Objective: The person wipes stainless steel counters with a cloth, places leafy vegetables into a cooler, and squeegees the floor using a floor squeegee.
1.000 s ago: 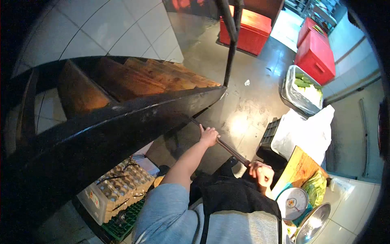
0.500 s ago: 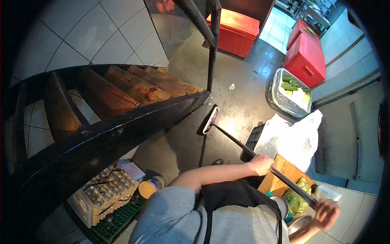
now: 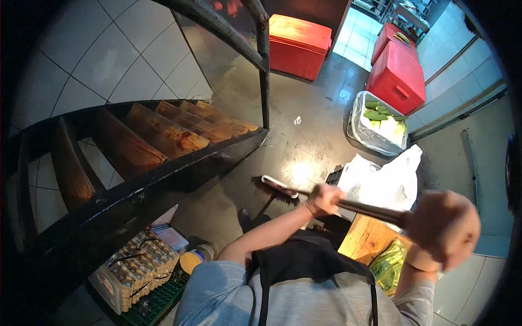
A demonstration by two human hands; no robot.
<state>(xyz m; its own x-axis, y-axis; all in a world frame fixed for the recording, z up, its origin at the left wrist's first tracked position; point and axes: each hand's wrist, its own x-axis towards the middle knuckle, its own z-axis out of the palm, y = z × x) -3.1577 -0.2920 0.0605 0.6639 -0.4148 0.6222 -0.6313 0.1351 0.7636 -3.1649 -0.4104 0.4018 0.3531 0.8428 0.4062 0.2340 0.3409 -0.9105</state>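
Note:
A broom with a dark handle [image 3: 372,208] slants across the view in front of me. Its head [image 3: 280,186], white along the top with dark bristles, is low over the grey floor. My left hand [image 3: 325,200] is closed around the lower part of the handle. At the upper end, my right hand [image 3: 445,228] wraps the handle; it is raised near the camera and smeared by motion. Beneath the handle on the right lie a wooden board [image 3: 365,237] and a bag of green vegetables [image 3: 389,266].
Black-framed stairs with wooden treads [image 3: 168,132] fill the left. Egg trays [image 3: 144,266] and a yellow-lidded jar [image 3: 191,262] stand below them. Red coolers [image 3: 300,46] are at the back. On the right are a lined crate of vegetables [image 3: 356,125] and white plastic bags [image 3: 378,182].
The broom head has come closer to me and turned, its bristles now showing. My right hand has risen toward the camera, and my left hand has shifted left and up.

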